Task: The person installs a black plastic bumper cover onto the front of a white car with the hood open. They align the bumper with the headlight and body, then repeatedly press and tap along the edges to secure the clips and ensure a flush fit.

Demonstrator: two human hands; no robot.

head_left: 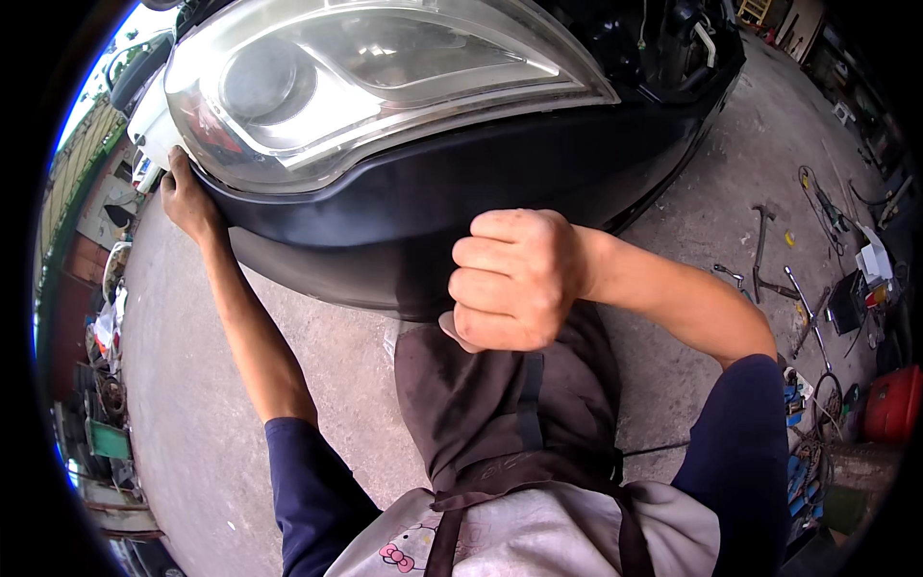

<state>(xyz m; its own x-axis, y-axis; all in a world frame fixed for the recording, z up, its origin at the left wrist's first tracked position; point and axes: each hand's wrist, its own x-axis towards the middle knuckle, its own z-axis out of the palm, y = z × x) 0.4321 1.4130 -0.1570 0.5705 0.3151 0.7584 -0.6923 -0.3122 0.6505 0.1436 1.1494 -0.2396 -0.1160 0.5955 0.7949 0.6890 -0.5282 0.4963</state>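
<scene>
the dark bumper (413, 188) fills the upper middle of the frame, curving beneath a large, clear headlight (385, 72) whose top is cut off by the upper edge. at the upper left, the left hand (190, 197) touches the bumper's end; most of its fingers are hidden, so i cannot tell how tightly they close. the right hand (514, 279), at the centre, is curled into a fist in front of the bumper, fingers pressed together; its palm is out of sight, and whether it touches the bumper is unclear. below hangs a dark apron (510, 404). on the grey floor (207, 356) at the right lie a hammer (760, 250) and 1 long metal bar (810, 313). the black rim cuts into a red container (892, 406).
</scene>
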